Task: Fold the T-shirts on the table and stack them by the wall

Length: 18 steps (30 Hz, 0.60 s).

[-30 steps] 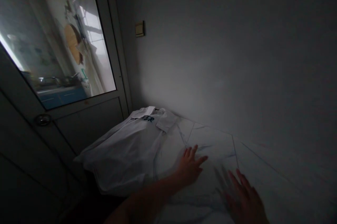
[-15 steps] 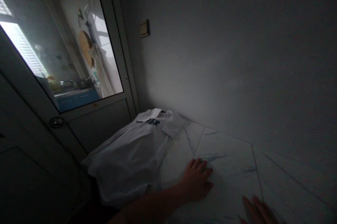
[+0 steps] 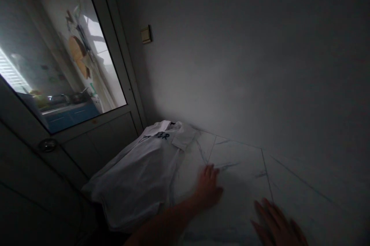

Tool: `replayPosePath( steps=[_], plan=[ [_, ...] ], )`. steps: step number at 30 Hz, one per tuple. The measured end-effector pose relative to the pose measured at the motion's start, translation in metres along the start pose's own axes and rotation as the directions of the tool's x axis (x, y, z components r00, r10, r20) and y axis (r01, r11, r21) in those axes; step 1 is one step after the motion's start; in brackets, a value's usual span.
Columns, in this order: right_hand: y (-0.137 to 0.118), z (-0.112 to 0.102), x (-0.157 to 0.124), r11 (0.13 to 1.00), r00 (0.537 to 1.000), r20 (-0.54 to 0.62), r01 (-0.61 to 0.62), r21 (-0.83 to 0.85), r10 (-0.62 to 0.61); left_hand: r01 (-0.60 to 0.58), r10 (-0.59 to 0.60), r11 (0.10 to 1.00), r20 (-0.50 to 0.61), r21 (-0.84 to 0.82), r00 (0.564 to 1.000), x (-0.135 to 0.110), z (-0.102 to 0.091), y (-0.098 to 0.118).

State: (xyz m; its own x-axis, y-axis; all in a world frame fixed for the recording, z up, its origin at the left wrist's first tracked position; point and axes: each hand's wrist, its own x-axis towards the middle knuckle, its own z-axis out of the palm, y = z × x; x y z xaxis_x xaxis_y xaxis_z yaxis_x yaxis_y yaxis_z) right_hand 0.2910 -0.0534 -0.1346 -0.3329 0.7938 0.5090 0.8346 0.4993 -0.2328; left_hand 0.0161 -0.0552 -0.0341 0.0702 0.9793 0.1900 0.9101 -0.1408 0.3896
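A white collared shirt [image 3: 141,169] with dark lettering near its collar lies spread on a white marbled tabletop [image 3: 239,161], its lower part hanging over the left edge. My left hand [image 3: 208,186] rests flat on the tabletop just right of the shirt, fingers stretched out, holding nothing. At the bottom edge my right hand [image 3: 277,225] also lies on the tabletop with fingers spread and empty, further right of the shirt.
A grey wall [image 3: 245,65] with a small switch plate [image 3: 145,34] stands behind the table. To the left is a door [image 3: 86,134] with a large glass pane and a round knob [image 3: 47,145]; a kitchen shows through the glass. The room is dim.
My right hand has come back up into view at the bottom right. My left hand has shifted slightly left, toward the shirt. The view has swung a little.
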Motion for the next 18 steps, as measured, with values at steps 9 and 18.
replayPosePath(
  steps=[9, 18],
  plan=[
    [0.003, 0.001, 0.001, 0.999, 0.997, 0.074, -0.007, -0.051, 0.010, 0.661, -0.568, 0.738, -0.403, 0.135, 0.717, 0.065, -0.112, -0.073],
    [-0.008, 0.000, 0.004, 0.998, 0.997, 0.057, -0.040, -0.043, 0.043, 0.558, -0.546, 0.820, -0.117, 0.126, 0.830, 0.077, -0.133, -0.080]
  ],
)
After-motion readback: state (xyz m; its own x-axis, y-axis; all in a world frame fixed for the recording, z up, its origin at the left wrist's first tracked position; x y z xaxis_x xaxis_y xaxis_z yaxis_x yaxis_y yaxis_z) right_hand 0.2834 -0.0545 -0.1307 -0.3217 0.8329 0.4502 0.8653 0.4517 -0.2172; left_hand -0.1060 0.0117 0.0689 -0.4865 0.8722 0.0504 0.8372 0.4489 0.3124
